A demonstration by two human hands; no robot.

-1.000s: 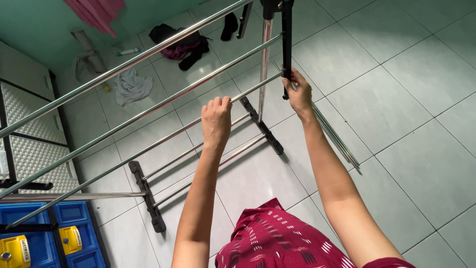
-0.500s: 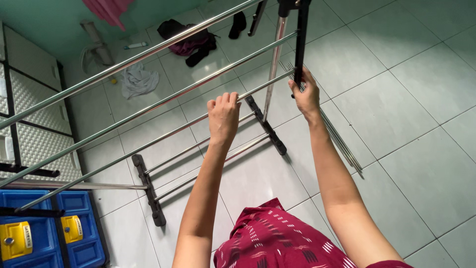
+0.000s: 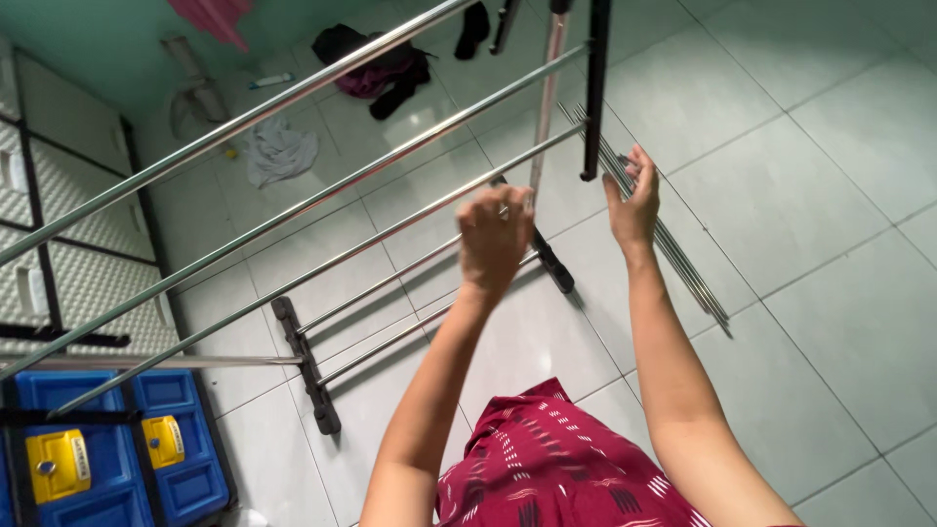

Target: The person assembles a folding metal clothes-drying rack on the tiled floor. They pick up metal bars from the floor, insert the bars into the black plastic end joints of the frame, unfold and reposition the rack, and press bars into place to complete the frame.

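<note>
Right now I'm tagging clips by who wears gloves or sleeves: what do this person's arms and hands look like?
Both arms are bare from fingers to above the elbow: no gloves, no sleeves in view, and no watch, ring or bracelet that I can make out. The left hand is motion-blurred, so small details there are unclear; the right hand is sharper. Below them shows a dark red garment with small white dashes.

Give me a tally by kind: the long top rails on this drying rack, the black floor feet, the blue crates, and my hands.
Long steel rails: 3
Black floor feet: 2
Blue crates: 2
Hands, left hand and right hand, both raised near the nearest rail: 2
Total: 9
</note>
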